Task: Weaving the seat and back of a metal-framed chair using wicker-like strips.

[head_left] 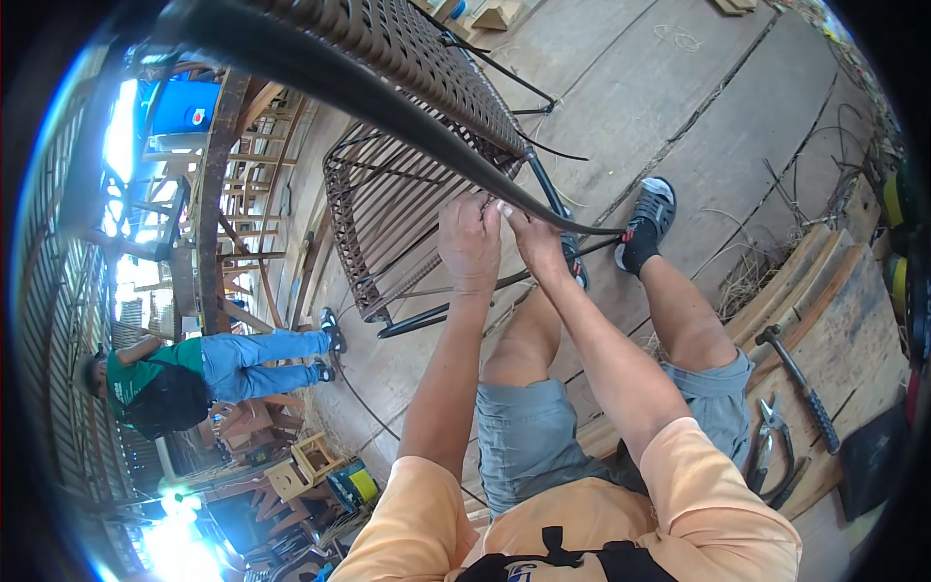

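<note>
Left hand (pixel 470 244) and right hand (pixel 539 246) curl by the chair (pixel 444 89), closure and hold unclear.

Upper: peach-orange short-sleeved fabric shirt (pixel 582 497), loose sleeves. Black webbing chest strap (pixel 626 562) low across front, short black tab sticking up mid-chest, small blue-and-white mark beside it. Left hand (pixel 469 242) and right hand (pixel 535 241) both bare, forearms too. Lower: grey-blue knee-length fabric shorts (pixel 527 432), stitched hems. Feet: dark grey strapped sandals (pixel 663 215), pale sole edge. Black ankle sock (pixel 640 248) on right foot, red patch. Left foot partly hidden.
</note>
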Demonstrator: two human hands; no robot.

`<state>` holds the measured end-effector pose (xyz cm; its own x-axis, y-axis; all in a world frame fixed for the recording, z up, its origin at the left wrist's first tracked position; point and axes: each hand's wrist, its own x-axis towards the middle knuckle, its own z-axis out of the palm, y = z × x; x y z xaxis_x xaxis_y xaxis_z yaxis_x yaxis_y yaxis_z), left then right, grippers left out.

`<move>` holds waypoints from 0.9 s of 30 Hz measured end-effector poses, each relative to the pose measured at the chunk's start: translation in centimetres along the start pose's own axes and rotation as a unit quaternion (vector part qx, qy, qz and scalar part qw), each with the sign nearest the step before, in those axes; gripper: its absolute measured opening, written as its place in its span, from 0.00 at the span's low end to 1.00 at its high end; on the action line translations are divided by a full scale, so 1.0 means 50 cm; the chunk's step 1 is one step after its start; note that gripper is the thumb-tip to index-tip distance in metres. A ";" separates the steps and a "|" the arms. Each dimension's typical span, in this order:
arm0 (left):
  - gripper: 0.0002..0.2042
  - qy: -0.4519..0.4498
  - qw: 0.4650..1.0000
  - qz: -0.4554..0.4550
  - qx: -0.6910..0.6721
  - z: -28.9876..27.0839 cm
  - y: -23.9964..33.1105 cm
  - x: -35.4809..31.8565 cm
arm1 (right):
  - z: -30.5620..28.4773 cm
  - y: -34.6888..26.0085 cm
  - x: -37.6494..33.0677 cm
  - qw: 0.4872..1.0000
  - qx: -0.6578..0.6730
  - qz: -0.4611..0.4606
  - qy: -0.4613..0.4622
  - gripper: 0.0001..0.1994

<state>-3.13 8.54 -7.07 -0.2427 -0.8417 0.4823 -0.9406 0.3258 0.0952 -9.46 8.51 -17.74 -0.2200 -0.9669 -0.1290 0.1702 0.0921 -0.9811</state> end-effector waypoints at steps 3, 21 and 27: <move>0.07 0.018 1.000 0.004 0.023 0.001 -0.023 -0.004 | 0.022 -0.038 0.006 0.999 0.040 0.014 -0.006 0.18; 0.06 0.012 0.998 0.048 -0.044 0.008 -0.020 0.008 | -0.036 0.016 -0.017 0.999 -0.020 -0.036 -0.006 0.10; 0.06 -0.043 0.999 0.027 0.007 -0.009 -0.013 0.014 | -0.145 -0.141 -0.124 0.995 -0.001 0.098 -0.007 0.15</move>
<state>-2.56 7.91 -6.38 -0.3125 -0.8568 0.4101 -0.9287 0.3663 0.0576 -16.28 15.56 -11.08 -0.1699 -0.9336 -0.3156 0.2073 0.2792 -0.9376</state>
